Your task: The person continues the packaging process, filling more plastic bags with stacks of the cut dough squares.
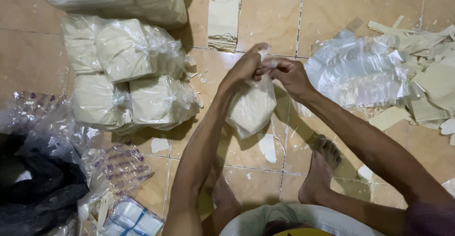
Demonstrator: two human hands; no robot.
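Bare feet (318, 169) are tucked under w/ the filled clear bag (251, 107) hung above the tiled floor (332, 4), its neck pinched shut by left hand (244, 68) & right hand (289, 75), so contents settle; tied bags (128, 79) are stacked nearby, left.

I sit on a tan tiled floor (332, 4). On it lie tied bags of pale sheets (128, 75), a stack of cream strips (224, 15), empty clear bags (355, 70) over paper offcuts (431, 84) — and dark, maybe plastic, wrapping (33, 188).
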